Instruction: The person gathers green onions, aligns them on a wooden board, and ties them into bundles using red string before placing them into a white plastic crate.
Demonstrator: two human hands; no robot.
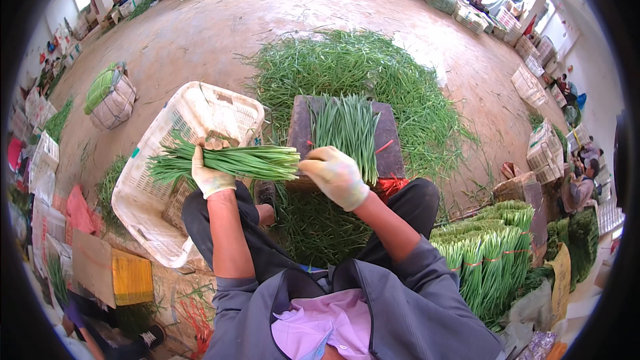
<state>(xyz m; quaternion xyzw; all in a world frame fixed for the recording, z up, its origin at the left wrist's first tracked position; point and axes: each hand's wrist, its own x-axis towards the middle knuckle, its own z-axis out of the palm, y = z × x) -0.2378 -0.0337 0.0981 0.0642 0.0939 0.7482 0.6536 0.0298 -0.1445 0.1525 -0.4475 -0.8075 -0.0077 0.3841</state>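
Observation:
My gloved left hand is closed around a loose bunch of garlic chives, held level with the pale stalk ends pointing right. At those ends is my gloved right hand, its fingers drawn together; whether they pinch a stalk I cannot make out. Beyond the right hand, another bunch of garlic chives lies on a low dark board, with a red tie sticking out from its side. The held bunch hangs partly over a white plastic crate on my left.
A large heap of loose green leaves covers the floor beyond the board. To my right stand several tied bundles of chives. A cardboard box sits at lower left, and a wrapped bale farther off. Other people work along the walls.

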